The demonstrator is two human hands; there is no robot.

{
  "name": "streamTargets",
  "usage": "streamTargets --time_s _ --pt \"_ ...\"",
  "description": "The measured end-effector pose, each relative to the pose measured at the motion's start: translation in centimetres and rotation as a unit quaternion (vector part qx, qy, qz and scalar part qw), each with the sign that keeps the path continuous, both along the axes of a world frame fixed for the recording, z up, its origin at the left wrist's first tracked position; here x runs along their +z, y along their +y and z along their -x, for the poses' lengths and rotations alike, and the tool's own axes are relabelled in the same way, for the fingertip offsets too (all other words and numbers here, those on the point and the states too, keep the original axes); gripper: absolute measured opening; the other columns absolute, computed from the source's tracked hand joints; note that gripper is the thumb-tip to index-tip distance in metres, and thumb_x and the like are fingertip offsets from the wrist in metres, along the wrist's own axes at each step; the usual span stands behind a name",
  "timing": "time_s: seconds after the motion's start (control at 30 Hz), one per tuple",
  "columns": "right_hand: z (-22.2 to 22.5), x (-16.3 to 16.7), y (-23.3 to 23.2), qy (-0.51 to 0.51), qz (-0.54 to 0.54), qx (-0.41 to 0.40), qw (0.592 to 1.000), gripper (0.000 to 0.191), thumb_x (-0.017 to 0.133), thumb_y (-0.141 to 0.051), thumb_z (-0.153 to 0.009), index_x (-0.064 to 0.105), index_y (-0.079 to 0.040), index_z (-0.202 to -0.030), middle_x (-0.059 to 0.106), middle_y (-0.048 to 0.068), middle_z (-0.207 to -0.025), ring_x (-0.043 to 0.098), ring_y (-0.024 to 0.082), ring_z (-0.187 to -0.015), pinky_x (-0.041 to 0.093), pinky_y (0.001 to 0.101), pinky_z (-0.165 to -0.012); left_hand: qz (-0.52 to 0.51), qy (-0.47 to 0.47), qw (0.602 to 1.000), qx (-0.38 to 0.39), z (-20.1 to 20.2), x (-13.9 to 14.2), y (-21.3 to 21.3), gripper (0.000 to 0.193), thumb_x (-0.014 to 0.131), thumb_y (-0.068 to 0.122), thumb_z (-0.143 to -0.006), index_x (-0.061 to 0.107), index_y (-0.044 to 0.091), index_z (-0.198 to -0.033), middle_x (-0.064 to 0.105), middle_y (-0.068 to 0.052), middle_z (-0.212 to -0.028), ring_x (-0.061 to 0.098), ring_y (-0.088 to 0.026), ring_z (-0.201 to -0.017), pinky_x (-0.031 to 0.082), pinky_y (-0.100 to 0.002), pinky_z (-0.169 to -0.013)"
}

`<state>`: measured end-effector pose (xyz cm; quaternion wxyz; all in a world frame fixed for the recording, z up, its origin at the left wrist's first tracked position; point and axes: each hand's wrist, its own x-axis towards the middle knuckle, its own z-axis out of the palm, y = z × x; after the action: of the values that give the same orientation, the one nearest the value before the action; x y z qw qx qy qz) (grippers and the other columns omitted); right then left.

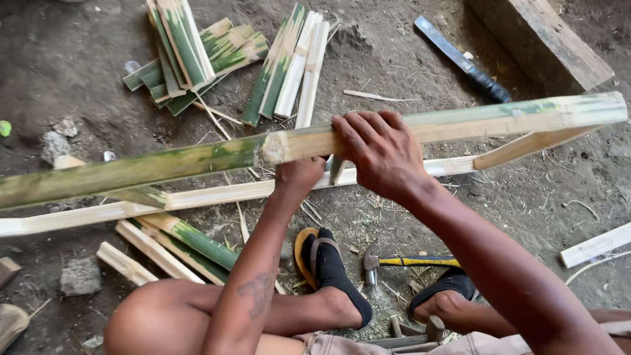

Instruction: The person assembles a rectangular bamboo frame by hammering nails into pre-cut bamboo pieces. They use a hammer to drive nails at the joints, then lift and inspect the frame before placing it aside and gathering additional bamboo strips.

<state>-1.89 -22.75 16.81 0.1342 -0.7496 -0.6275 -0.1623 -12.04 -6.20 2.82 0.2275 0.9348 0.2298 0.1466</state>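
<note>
Your right hand (378, 149) draped over the long bamboo slat (448, 124), fingers curled on its top edge, left hand (298, 175) fisted just under it, grip hidden, slat held level above the dirt floor (54, 63), hammer (406, 261) by your feet, machete (461, 58) beyond

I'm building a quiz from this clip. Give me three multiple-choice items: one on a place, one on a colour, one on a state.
1. Where does the hammer lie?
A between the feet
B on the wooden block
C among the split strips

2. What colour is the hammer's handle?
A red
B yellow
C blue

3. How does the right hand meet the long bamboo pole?
A hovers above
B rests on top
C pulled well away

Answers: 1 A, it lies on the ground between the sandalled feet; 2 B, yellow shaft; 3 B, fingers lie over the pole.
</note>
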Motion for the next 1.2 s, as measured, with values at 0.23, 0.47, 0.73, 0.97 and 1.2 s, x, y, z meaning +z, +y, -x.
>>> streamTargets --time_s 0.23,0.47,0.73,0.97,1.2 --pt "-1.1 2.5 0.8 0.157 0.084 0.002 0.984 0.058 0.071 -0.028 -0.091 0.054 -0.008 -0.143 0.065 0.010 -0.132 0.060 0.025 -0.119 0.041 0.0414 -0.106 0.193 0.123 0.971 -0.064 5.6 13.5 -6.4 0.019 0.059 0.010 -0.099 0.061 -0.001 -0.114 0.070 -0.013 -0.083 0.072 -0.017 -0.060 0.058 -0.030 -0.054" --pt "0.2 1.2 -2.4 0.194 -0.237 0.076 0.949 0.036 0.063 -0.006 -0.093 0.056 -0.002 -0.128 0.063 0.018 -0.120 0.060 0.032 -0.113 0.047 0.0435 -0.098 0.178 -0.200 0.961 -0.071 1.8 17.0 -1.5 0.035 0.074 0.028 -0.095 0.071 0.005 -0.121 0.078 -0.009 -0.097 0.074 -0.016 -0.075 0.060 -0.029 -0.058" --pt "8.2 -13.8 -15.1 0.245 0.597 -0.169 0.745 0.041 0.077 -0.046 -0.089 0.065 -0.020 -0.118 0.058 0.010 -0.129 0.050 0.029 -0.126 0.043 0.0545 -0.103 0.167 -0.210 0.962 -0.051 1.0 14.6 -1.3 0.021 0.075 0.031 -0.092 0.081 0.014 -0.103 0.081 -0.001 -0.090 0.073 -0.010 -0.071 0.057 -0.029 -0.059" --pt "7.2 -13.2 -15.7 0.234 0.529 -0.183 0.795 0.021 0.069 -0.020 -0.086 0.074 -0.014 -0.106 0.074 0.006 -0.102 0.071 0.026 -0.101 0.055 0.0481 -0.089 0.170 -0.124 0.978 0.013 0.8 16.0 -2.0 0.028 0.078 0.046 -0.087 0.083 0.021 -0.099 0.081 0.002 -0.083 0.072 -0.011 -0.067 0.053 -0.029 -0.058" --pt "3.6 0.1 -15.4 0.401 0.283 -0.131 0.861 0.021 0.069 -0.021 -0.088 0.070 -0.008 -0.104 0.070 0.004 -0.074 0.063 0.016 -0.062 0.053 0.0353 -0.059 0.145 -0.065 0.987 0.011 0.7 15.8 -1.8 0.030 0.075 0.054 -0.085 0.083 0.028 -0.097 0.080 0.006 -0.080 0.071 -0.012 -0.064 0.050 -0.030 -0.054"
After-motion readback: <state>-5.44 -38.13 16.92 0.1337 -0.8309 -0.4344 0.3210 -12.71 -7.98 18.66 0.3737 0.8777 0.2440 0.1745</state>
